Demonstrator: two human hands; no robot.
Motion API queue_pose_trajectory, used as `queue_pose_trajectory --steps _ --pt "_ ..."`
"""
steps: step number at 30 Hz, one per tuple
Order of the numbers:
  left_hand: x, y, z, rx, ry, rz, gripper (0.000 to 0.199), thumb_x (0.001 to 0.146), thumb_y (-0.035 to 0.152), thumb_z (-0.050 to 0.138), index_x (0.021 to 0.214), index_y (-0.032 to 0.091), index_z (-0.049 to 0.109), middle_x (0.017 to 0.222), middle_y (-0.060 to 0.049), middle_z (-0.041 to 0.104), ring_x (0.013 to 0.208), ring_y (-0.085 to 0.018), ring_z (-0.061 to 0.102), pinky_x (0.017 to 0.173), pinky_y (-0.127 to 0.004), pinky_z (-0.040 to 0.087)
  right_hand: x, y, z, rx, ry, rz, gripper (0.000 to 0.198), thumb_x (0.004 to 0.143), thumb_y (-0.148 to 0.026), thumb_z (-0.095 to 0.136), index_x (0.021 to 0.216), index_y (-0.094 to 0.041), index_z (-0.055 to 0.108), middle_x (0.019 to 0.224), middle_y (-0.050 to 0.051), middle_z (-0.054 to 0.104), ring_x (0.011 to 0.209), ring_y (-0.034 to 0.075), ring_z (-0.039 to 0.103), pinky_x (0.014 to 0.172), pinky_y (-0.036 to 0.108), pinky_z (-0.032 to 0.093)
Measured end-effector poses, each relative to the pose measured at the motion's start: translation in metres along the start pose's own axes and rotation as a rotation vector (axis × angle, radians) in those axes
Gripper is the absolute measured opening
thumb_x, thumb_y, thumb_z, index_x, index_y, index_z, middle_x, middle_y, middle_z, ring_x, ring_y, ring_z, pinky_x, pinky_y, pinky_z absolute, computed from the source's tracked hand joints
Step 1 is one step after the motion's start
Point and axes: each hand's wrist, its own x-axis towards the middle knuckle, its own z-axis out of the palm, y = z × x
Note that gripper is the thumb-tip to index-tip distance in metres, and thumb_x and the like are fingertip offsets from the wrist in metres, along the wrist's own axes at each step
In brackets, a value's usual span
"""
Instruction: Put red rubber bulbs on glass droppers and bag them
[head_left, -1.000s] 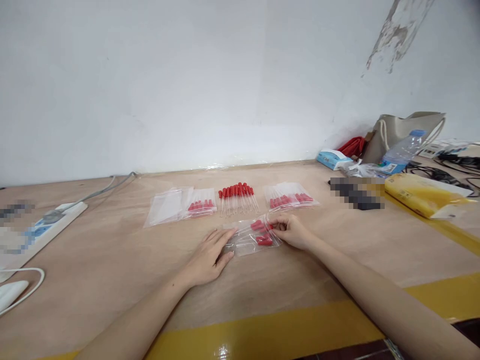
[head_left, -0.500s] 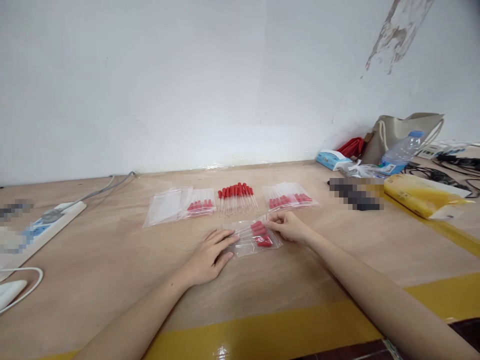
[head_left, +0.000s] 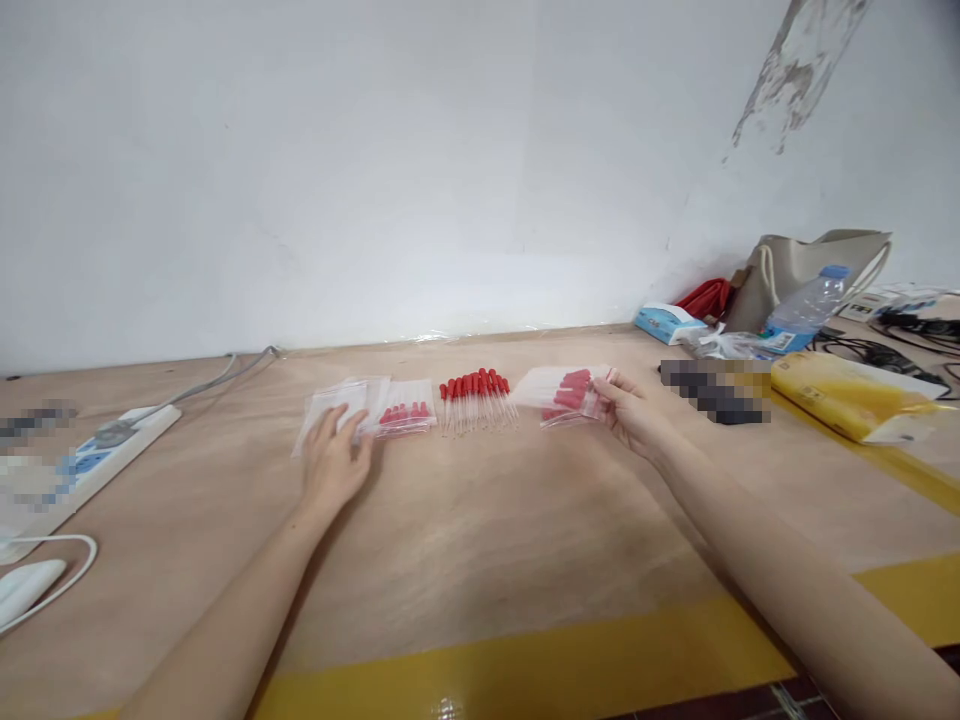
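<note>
My right hand (head_left: pixel 626 408) pinches the edge of a clear zip bag (head_left: pixel 551 385) of red-topped droppers, held over the filled bags at the right. Those lower bags (head_left: pixel 555 415) are mostly hidden beneath it. At the left, my left hand (head_left: pixel 336 452) has its fingers apart over a stack of flat zip bags (head_left: pixel 319 402); whether the fingertips touch the plastic I cannot tell. Beside that stack lies a filled zip bag (head_left: pixel 405 408) with several red tops showing. Between the hands, a row of loose glass droppers (head_left: pixel 476 395) with red rubber bulbs lies on the brown table covering.
A power strip (head_left: pixel 127 440) with a grey cable lies at the left, a white device (head_left: pixel 34 585) nearer. On the right are a blue box (head_left: pixel 667 322), a plastic bottle (head_left: pixel 810 305), a beige bag (head_left: pixel 817 265) and a yellow packet (head_left: pixel 847 395). Yellow tape (head_left: pixel 525 660) runs along the front edge.
My right hand has lifted the filled bag from the middle and carried it right, over the other filled bags. My left hand has let go of it and moved left to the flat bags.
</note>
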Motion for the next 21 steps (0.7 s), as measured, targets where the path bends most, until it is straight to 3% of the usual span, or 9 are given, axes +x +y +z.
queue_pose_trajectory --steps 2,5,8,11,14,18,21 --pt "0.008 -0.023 0.004 0.097 -0.036 -0.126 0.039 0.085 0.030 0.040 0.120 0.015 0.049 0.133 -0.011 0.038 0.125 -0.027 0.029 0.103 -0.041 0.025 0.012 0.006 0.006 0.017 0.057 -0.052 0.018 0.072 -0.028 0.059 0.071 -0.020 0.044 0.070 0.000 0.061 0.062 0.014 0.062 0.054 0.026 0.050" --pt "0.012 -0.044 0.008 0.118 -0.100 -0.187 0.044 0.085 0.029 0.037 0.125 0.010 0.044 0.133 -0.015 0.038 0.124 -0.030 0.031 0.099 -0.044 0.029 0.023 0.025 0.014 -0.112 0.202 -0.058 0.024 0.070 -0.030 0.060 0.066 -0.021 0.039 0.060 -0.002 0.058 0.059 0.014 0.061 0.054 0.026 0.050" --pt "0.014 -0.053 0.013 0.117 -0.210 -0.225 0.047 0.084 0.033 0.036 0.123 0.010 0.047 0.127 -0.016 0.046 0.119 -0.030 0.039 0.096 -0.043 0.033 0.022 0.045 0.013 -0.281 0.283 -0.040 0.026 0.062 -0.027 0.065 0.060 -0.020 0.040 0.049 -0.003 0.053 0.053 0.015 0.058 0.050 0.025 0.047" --pt "0.015 -0.055 0.016 0.111 -0.272 -0.242 0.042 0.084 0.035 0.035 0.115 0.016 0.056 0.123 -0.012 0.051 0.117 -0.027 0.042 0.096 -0.040 0.034 0.020 0.058 0.003 -0.549 0.283 -0.084 0.021 0.059 -0.030 0.065 0.056 -0.018 0.048 0.053 0.002 0.058 0.056 0.017 0.057 0.051 0.025 0.044" --pt "0.015 -0.055 0.016 0.104 -0.237 -0.272 0.036 0.083 0.033 0.038 0.105 0.018 0.062 0.118 -0.010 0.056 0.113 -0.027 0.047 0.094 -0.039 0.037 0.023 0.062 -0.004 -0.771 0.313 -0.164 0.022 0.061 -0.037 0.060 0.055 -0.018 0.051 0.060 0.004 0.062 0.061 0.018 0.056 0.054 0.027 0.042" --pt "0.013 -0.052 0.008 0.091 -0.161 -0.339 0.036 0.084 0.034 0.038 0.100 0.017 0.065 0.112 -0.011 0.060 0.102 -0.029 0.055 0.084 -0.040 0.044 0.025 0.057 -0.001 -0.849 0.319 -0.183 0.023 0.063 -0.040 0.056 0.056 -0.018 0.052 0.062 0.005 0.061 0.062 0.018 0.055 0.057 0.028 0.041" --pt "0.013 -0.043 -0.005 0.062 0.009 -0.387 0.038 0.087 0.034 0.034 0.106 0.015 0.062 0.111 -0.012 0.060 0.099 -0.029 0.057 0.080 -0.040 0.046 0.017 0.050 0.006 -0.923 0.461 -0.245 0.025 0.063 -0.042 0.058 0.066 -0.018 0.051 0.066 0.005 0.060 0.063 0.018 0.053 0.059 0.028 0.040"
